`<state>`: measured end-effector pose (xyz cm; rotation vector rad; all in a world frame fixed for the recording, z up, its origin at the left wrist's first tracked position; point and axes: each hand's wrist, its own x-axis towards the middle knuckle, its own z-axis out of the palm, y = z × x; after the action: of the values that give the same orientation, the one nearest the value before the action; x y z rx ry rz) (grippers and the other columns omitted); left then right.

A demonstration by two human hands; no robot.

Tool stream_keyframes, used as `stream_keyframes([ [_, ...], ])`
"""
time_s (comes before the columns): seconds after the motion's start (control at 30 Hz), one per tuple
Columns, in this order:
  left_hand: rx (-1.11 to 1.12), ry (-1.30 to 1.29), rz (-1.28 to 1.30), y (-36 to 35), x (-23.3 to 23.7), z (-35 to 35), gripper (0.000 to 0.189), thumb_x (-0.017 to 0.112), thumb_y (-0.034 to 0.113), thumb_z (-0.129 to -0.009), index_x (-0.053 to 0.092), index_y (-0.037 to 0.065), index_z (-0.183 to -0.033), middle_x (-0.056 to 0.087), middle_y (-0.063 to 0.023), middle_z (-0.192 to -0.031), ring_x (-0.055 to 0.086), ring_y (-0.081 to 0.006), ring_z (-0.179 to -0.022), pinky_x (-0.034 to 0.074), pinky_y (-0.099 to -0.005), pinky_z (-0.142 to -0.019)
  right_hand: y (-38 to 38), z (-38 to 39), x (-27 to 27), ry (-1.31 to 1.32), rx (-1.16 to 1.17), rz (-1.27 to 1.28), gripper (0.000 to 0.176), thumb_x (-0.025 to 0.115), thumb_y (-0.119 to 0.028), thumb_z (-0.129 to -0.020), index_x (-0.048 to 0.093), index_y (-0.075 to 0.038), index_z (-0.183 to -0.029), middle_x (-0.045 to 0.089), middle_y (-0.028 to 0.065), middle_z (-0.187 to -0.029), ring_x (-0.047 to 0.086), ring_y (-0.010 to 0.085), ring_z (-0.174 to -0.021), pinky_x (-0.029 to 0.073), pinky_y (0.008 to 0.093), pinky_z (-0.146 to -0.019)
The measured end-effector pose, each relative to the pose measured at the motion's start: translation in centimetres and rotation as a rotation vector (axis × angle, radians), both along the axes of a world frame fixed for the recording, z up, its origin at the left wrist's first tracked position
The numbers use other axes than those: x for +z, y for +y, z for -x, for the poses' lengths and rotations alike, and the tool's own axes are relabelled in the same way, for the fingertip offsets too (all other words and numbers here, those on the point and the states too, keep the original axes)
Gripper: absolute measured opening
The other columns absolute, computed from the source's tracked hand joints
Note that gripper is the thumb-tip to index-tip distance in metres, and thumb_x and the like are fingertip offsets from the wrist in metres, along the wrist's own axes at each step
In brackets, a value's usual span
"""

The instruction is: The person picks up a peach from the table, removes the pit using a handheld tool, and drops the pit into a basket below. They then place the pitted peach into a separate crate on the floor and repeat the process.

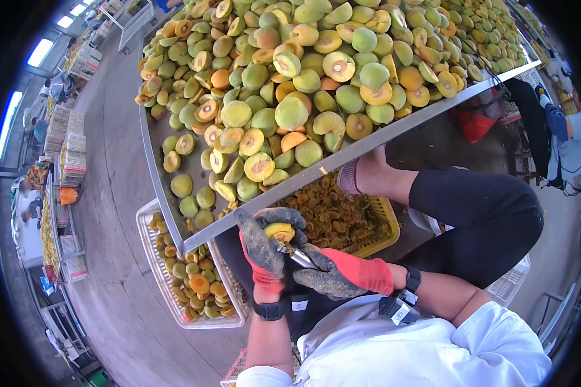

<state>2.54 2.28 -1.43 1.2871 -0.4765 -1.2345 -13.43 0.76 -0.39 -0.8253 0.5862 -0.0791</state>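
Observation:
My left hand (265, 242), in a red and dark grey glove, is closed around a yellow peach half (279, 232). In my gloved right hand (336, 271) is a pitting tool (299, 257) with a shiny metal shaft; its tip meets the cut face of the fruit, and its handle is hidden in the fist. Both hands are just below the metal rim of a table (361, 149) heaped with green and orange peach halves (292, 112), many with cut faces showing the pit or its hollow.
Below the table's corner stands a white crate (150, 258) of peach halves. A yellow crate (384, 242) with brownish scraps lies under the rim, beside my leg. Another person (571, 142) is at the right edge. Stacked crates (73, 148) line the left side of the floor.

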Motion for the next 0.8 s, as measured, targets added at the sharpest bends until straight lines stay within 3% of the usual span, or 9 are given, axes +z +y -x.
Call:
stream_keyframes([
  [0.13, 0.109, 0.065, 0.003, 0.4, -0.1, 0.7, 0.072, 0.029, 0.061, -0.095, 0.062, -0.002, -0.085, 0.065, -0.0146, -0.073, 0.061, -0.0214, -0.056, 0.051, -0.0299, -0.051, -0.2, 0.3, -0.6, -0.1, 0.052, -0.192, 0.02, 0.057, -0.022, -0.096, 0.053, -0.014, -0.114, 0.05, -0.0088, -0.072, 0.044, 0.0017, -0.057, 0.033, 0.0206, -0.047],
  [0.23, 0.001, -0.052, -0.013, 0.4, -0.4, 0.1, 0.069, 0.029, 0.06, -0.096, 0.061, -0.001, -0.085, 0.065, -0.0151, -0.072, 0.061, -0.0218, -0.054, 0.051, -0.0302, -0.049, 0.5, 0.3, -2.3, -0.117, 0.028, -0.261, 0.025, 0.058, -0.021, -0.095, 0.054, -0.014, -0.119, 0.055, -0.0078, -0.079, 0.048, 0.0012, -0.063, 0.037, 0.0189, -0.05],
  [0.3, 0.035, 0.071, -0.001, 0.3, -0.1, 0.3, 0.066, 0.032, 0.057, -0.097, 0.061, -0.001, -0.085, 0.064, -0.0147, -0.071, 0.06, -0.0218, -0.052, 0.051, -0.0297, -0.049, 0.4, 0.3, -1.9, -0.096, 0.043, -0.244, 0.029, 0.059, -0.02, -0.095, 0.054, -0.014, -0.122, 0.057, -0.0068, -0.084, 0.051, 0.0011, -0.068, 0.04, 0.0179, -0.053],
  [0.43, 0.144, 0.042, -0.012, 0.0, 0.2, 1.0, 0.064, 0.03, 0.057, -0.097, 0.058, 0.001, -0.081, 0.061, -0.0126, -0.066, 0.058, -0.0202, -0.051, 0.049, -0.0295, -0.047, 0.6, 0.3, -2.7, -0.12, 0.054, -0.165, 0.035, 0.061, -0.022, -0.094, 0.053, -0.013, -0.127, 0.062, -0.0038, -0.093, 0.057, 0.0015, -0.077, 0.045, 0.0165, -0.059],
  [0.5, -0.171, -0.139, -0.081, -0.3, 1.0, 0.2, 0.063, 0.03, 0.055, -0.098, 0.058, 0.001, -0.08, 0.061, -0.0116, -0.066, 0.059, -0.0191, -0.054, 0.05, -0.0285, -0.049, 0.8, 0.4, -4.0, -0.084, 0.06, -0.308, 0.035, 0.061, -0.023, -0.094, 0.054, -0.013, -0.126, 0.062, -0.0038, -0.09, 0.056, 0.0017, -0.074, 0.045, 0.0168, -0.058],
  [0.57, -0.174, -0.155, -0.036, -0.2, 0.5, 0.1, 0.063, 0.031, 0.055, -0.098, 0.058, 0.001, -0.08, 0.062, -0.0116, -0.067, 0.06, -0.019, -0.055, 0.051, -0.028, -0.05, 0.9, 0.8, -3.8, -0.131, 0.002, -0.574, 0.034, 0.062, -0.026, -0.093, 0.055, -0.013, -0.123, 0.06, -0.0044, -0.084, 0.054, 0.0017, -0.068, 0.042, 0.0176, -0.053],
  [0.67, -0.15, -0.193, 0.047, 0.0, 0.2, 0.2, 0.062, 0.034, 0.057, -0.097, 0.059, 0.001, -0.086, 0.063, -0.0119, -0.07, 0.06, -0.019, -0.055, 0.052, -0.028, -0.051, 0.0, 0.9, -2.9, -0.238, 0.1, -0.508, 0.025, 0.058, -0.024, -0.095, 0.057, -0.01, -0.115, 0.059, -0.0087, -0.08, 0.053, 0.0013, -0.06, 0.039, 0.0152, -0.046],
  [0.73, 0.028, 0.158, -0.073, -0.2, -0.1, 0.5, 0.065, 0.033, 0.06, -0.095, 0.059, 0.001, -0.095, 0.065, -0.012, -0.075, 0.061, -0.0198, -0.055, 0.053, -0.03, -0.052, -0.2, 0.7, -1.7, -0.196, 0.052, -0.423, 0.025, 0.058, -0.024, -0.095, 0.058, -0.009, -0.114, 0.059, -0.007, -0.08, 0.052, 0.0023, -0.06, 0.04, 0.0169, -0.049],
  [0.8, 0.065, 0.154, -0.031, -0.5, -0.1, 0.1, 0.063, 0.034, 0.059, -0.096, 0.058, 0.0, -0.1, 0.065, -0.0132, -0.082, 0.063, -0.0206, -0.061, 0.055, -0.0308, -0.057, -0.6, 0.3, -1.2, -0.19, -0.011, -0.076, 0.023, 0.059, -0.026, -0.094, 0.058, -0.009, -0.109, 0.058, -0.0055, -0.077, 0.05, 0.0037, -0.06, 0.041, 0.0197, -0.051],
])
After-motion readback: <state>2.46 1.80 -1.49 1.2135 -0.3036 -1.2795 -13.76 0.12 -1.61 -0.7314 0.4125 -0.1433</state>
